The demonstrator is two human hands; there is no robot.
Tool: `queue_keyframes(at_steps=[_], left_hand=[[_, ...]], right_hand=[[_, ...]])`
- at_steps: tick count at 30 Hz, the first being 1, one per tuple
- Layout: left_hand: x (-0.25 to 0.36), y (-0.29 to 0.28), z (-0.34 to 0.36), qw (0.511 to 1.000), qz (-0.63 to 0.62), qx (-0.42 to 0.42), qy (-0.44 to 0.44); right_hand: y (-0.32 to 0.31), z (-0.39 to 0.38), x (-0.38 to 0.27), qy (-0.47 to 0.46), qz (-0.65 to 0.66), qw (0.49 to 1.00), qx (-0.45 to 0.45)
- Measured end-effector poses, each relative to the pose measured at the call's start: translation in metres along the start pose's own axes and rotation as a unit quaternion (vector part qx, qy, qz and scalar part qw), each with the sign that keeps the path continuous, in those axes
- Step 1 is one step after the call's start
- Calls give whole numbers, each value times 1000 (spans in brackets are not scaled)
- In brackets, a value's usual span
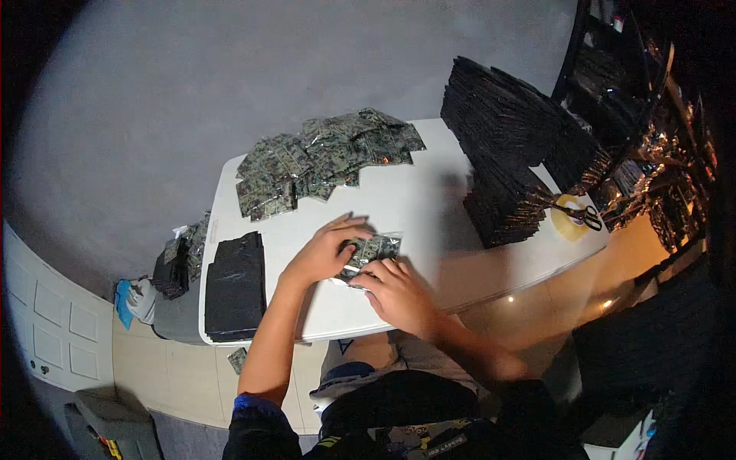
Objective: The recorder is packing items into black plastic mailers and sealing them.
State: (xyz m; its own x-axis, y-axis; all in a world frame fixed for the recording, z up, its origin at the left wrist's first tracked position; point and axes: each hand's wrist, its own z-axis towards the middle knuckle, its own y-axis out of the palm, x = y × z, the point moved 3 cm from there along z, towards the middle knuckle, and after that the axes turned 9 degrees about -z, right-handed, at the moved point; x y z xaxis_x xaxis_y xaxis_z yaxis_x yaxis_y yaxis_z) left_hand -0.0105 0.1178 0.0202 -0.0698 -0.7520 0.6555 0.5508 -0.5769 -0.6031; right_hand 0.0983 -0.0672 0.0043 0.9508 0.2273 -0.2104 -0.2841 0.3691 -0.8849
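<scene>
A camouflage item in a clear plastic bag (377, 247) lies near the middle of the white table (307, 218). My left hand (326, 257) grips its left part with bent fingers, the thumb curled inward. My right hand (395, 295) holds the bag's lower right part, fingers bent over it. A pile of similar bagged camouflage items (326, 149) lies behind my hands at the back of the table. A stack of flat black packages (234, 284) lies just left of my left forearm.
Tall stacks of black packages (506, 138) stand on the right, with scissors (586, 215) and a yellow roll (565, 226) beside them. Dark, cluttered shelving (613, 73) is beyond. More dark and camouflage bundles (172, 268) sit left of the table, near a white door (57, 322).
</scene>
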Motion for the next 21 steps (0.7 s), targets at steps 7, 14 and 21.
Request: queue_keyframes(at_steps=[7,14,21], left_hand=[[26,6,-51,970,191,9,-149],[66,1,-35,962,220,31,-155],[11,35,-29,958,232,-132,-109]], right_hand=[[-3,-10,90,85,22,996,29],[-10,20,44,159,112,981,26],[46,31,36,146,-91,983,-67]])
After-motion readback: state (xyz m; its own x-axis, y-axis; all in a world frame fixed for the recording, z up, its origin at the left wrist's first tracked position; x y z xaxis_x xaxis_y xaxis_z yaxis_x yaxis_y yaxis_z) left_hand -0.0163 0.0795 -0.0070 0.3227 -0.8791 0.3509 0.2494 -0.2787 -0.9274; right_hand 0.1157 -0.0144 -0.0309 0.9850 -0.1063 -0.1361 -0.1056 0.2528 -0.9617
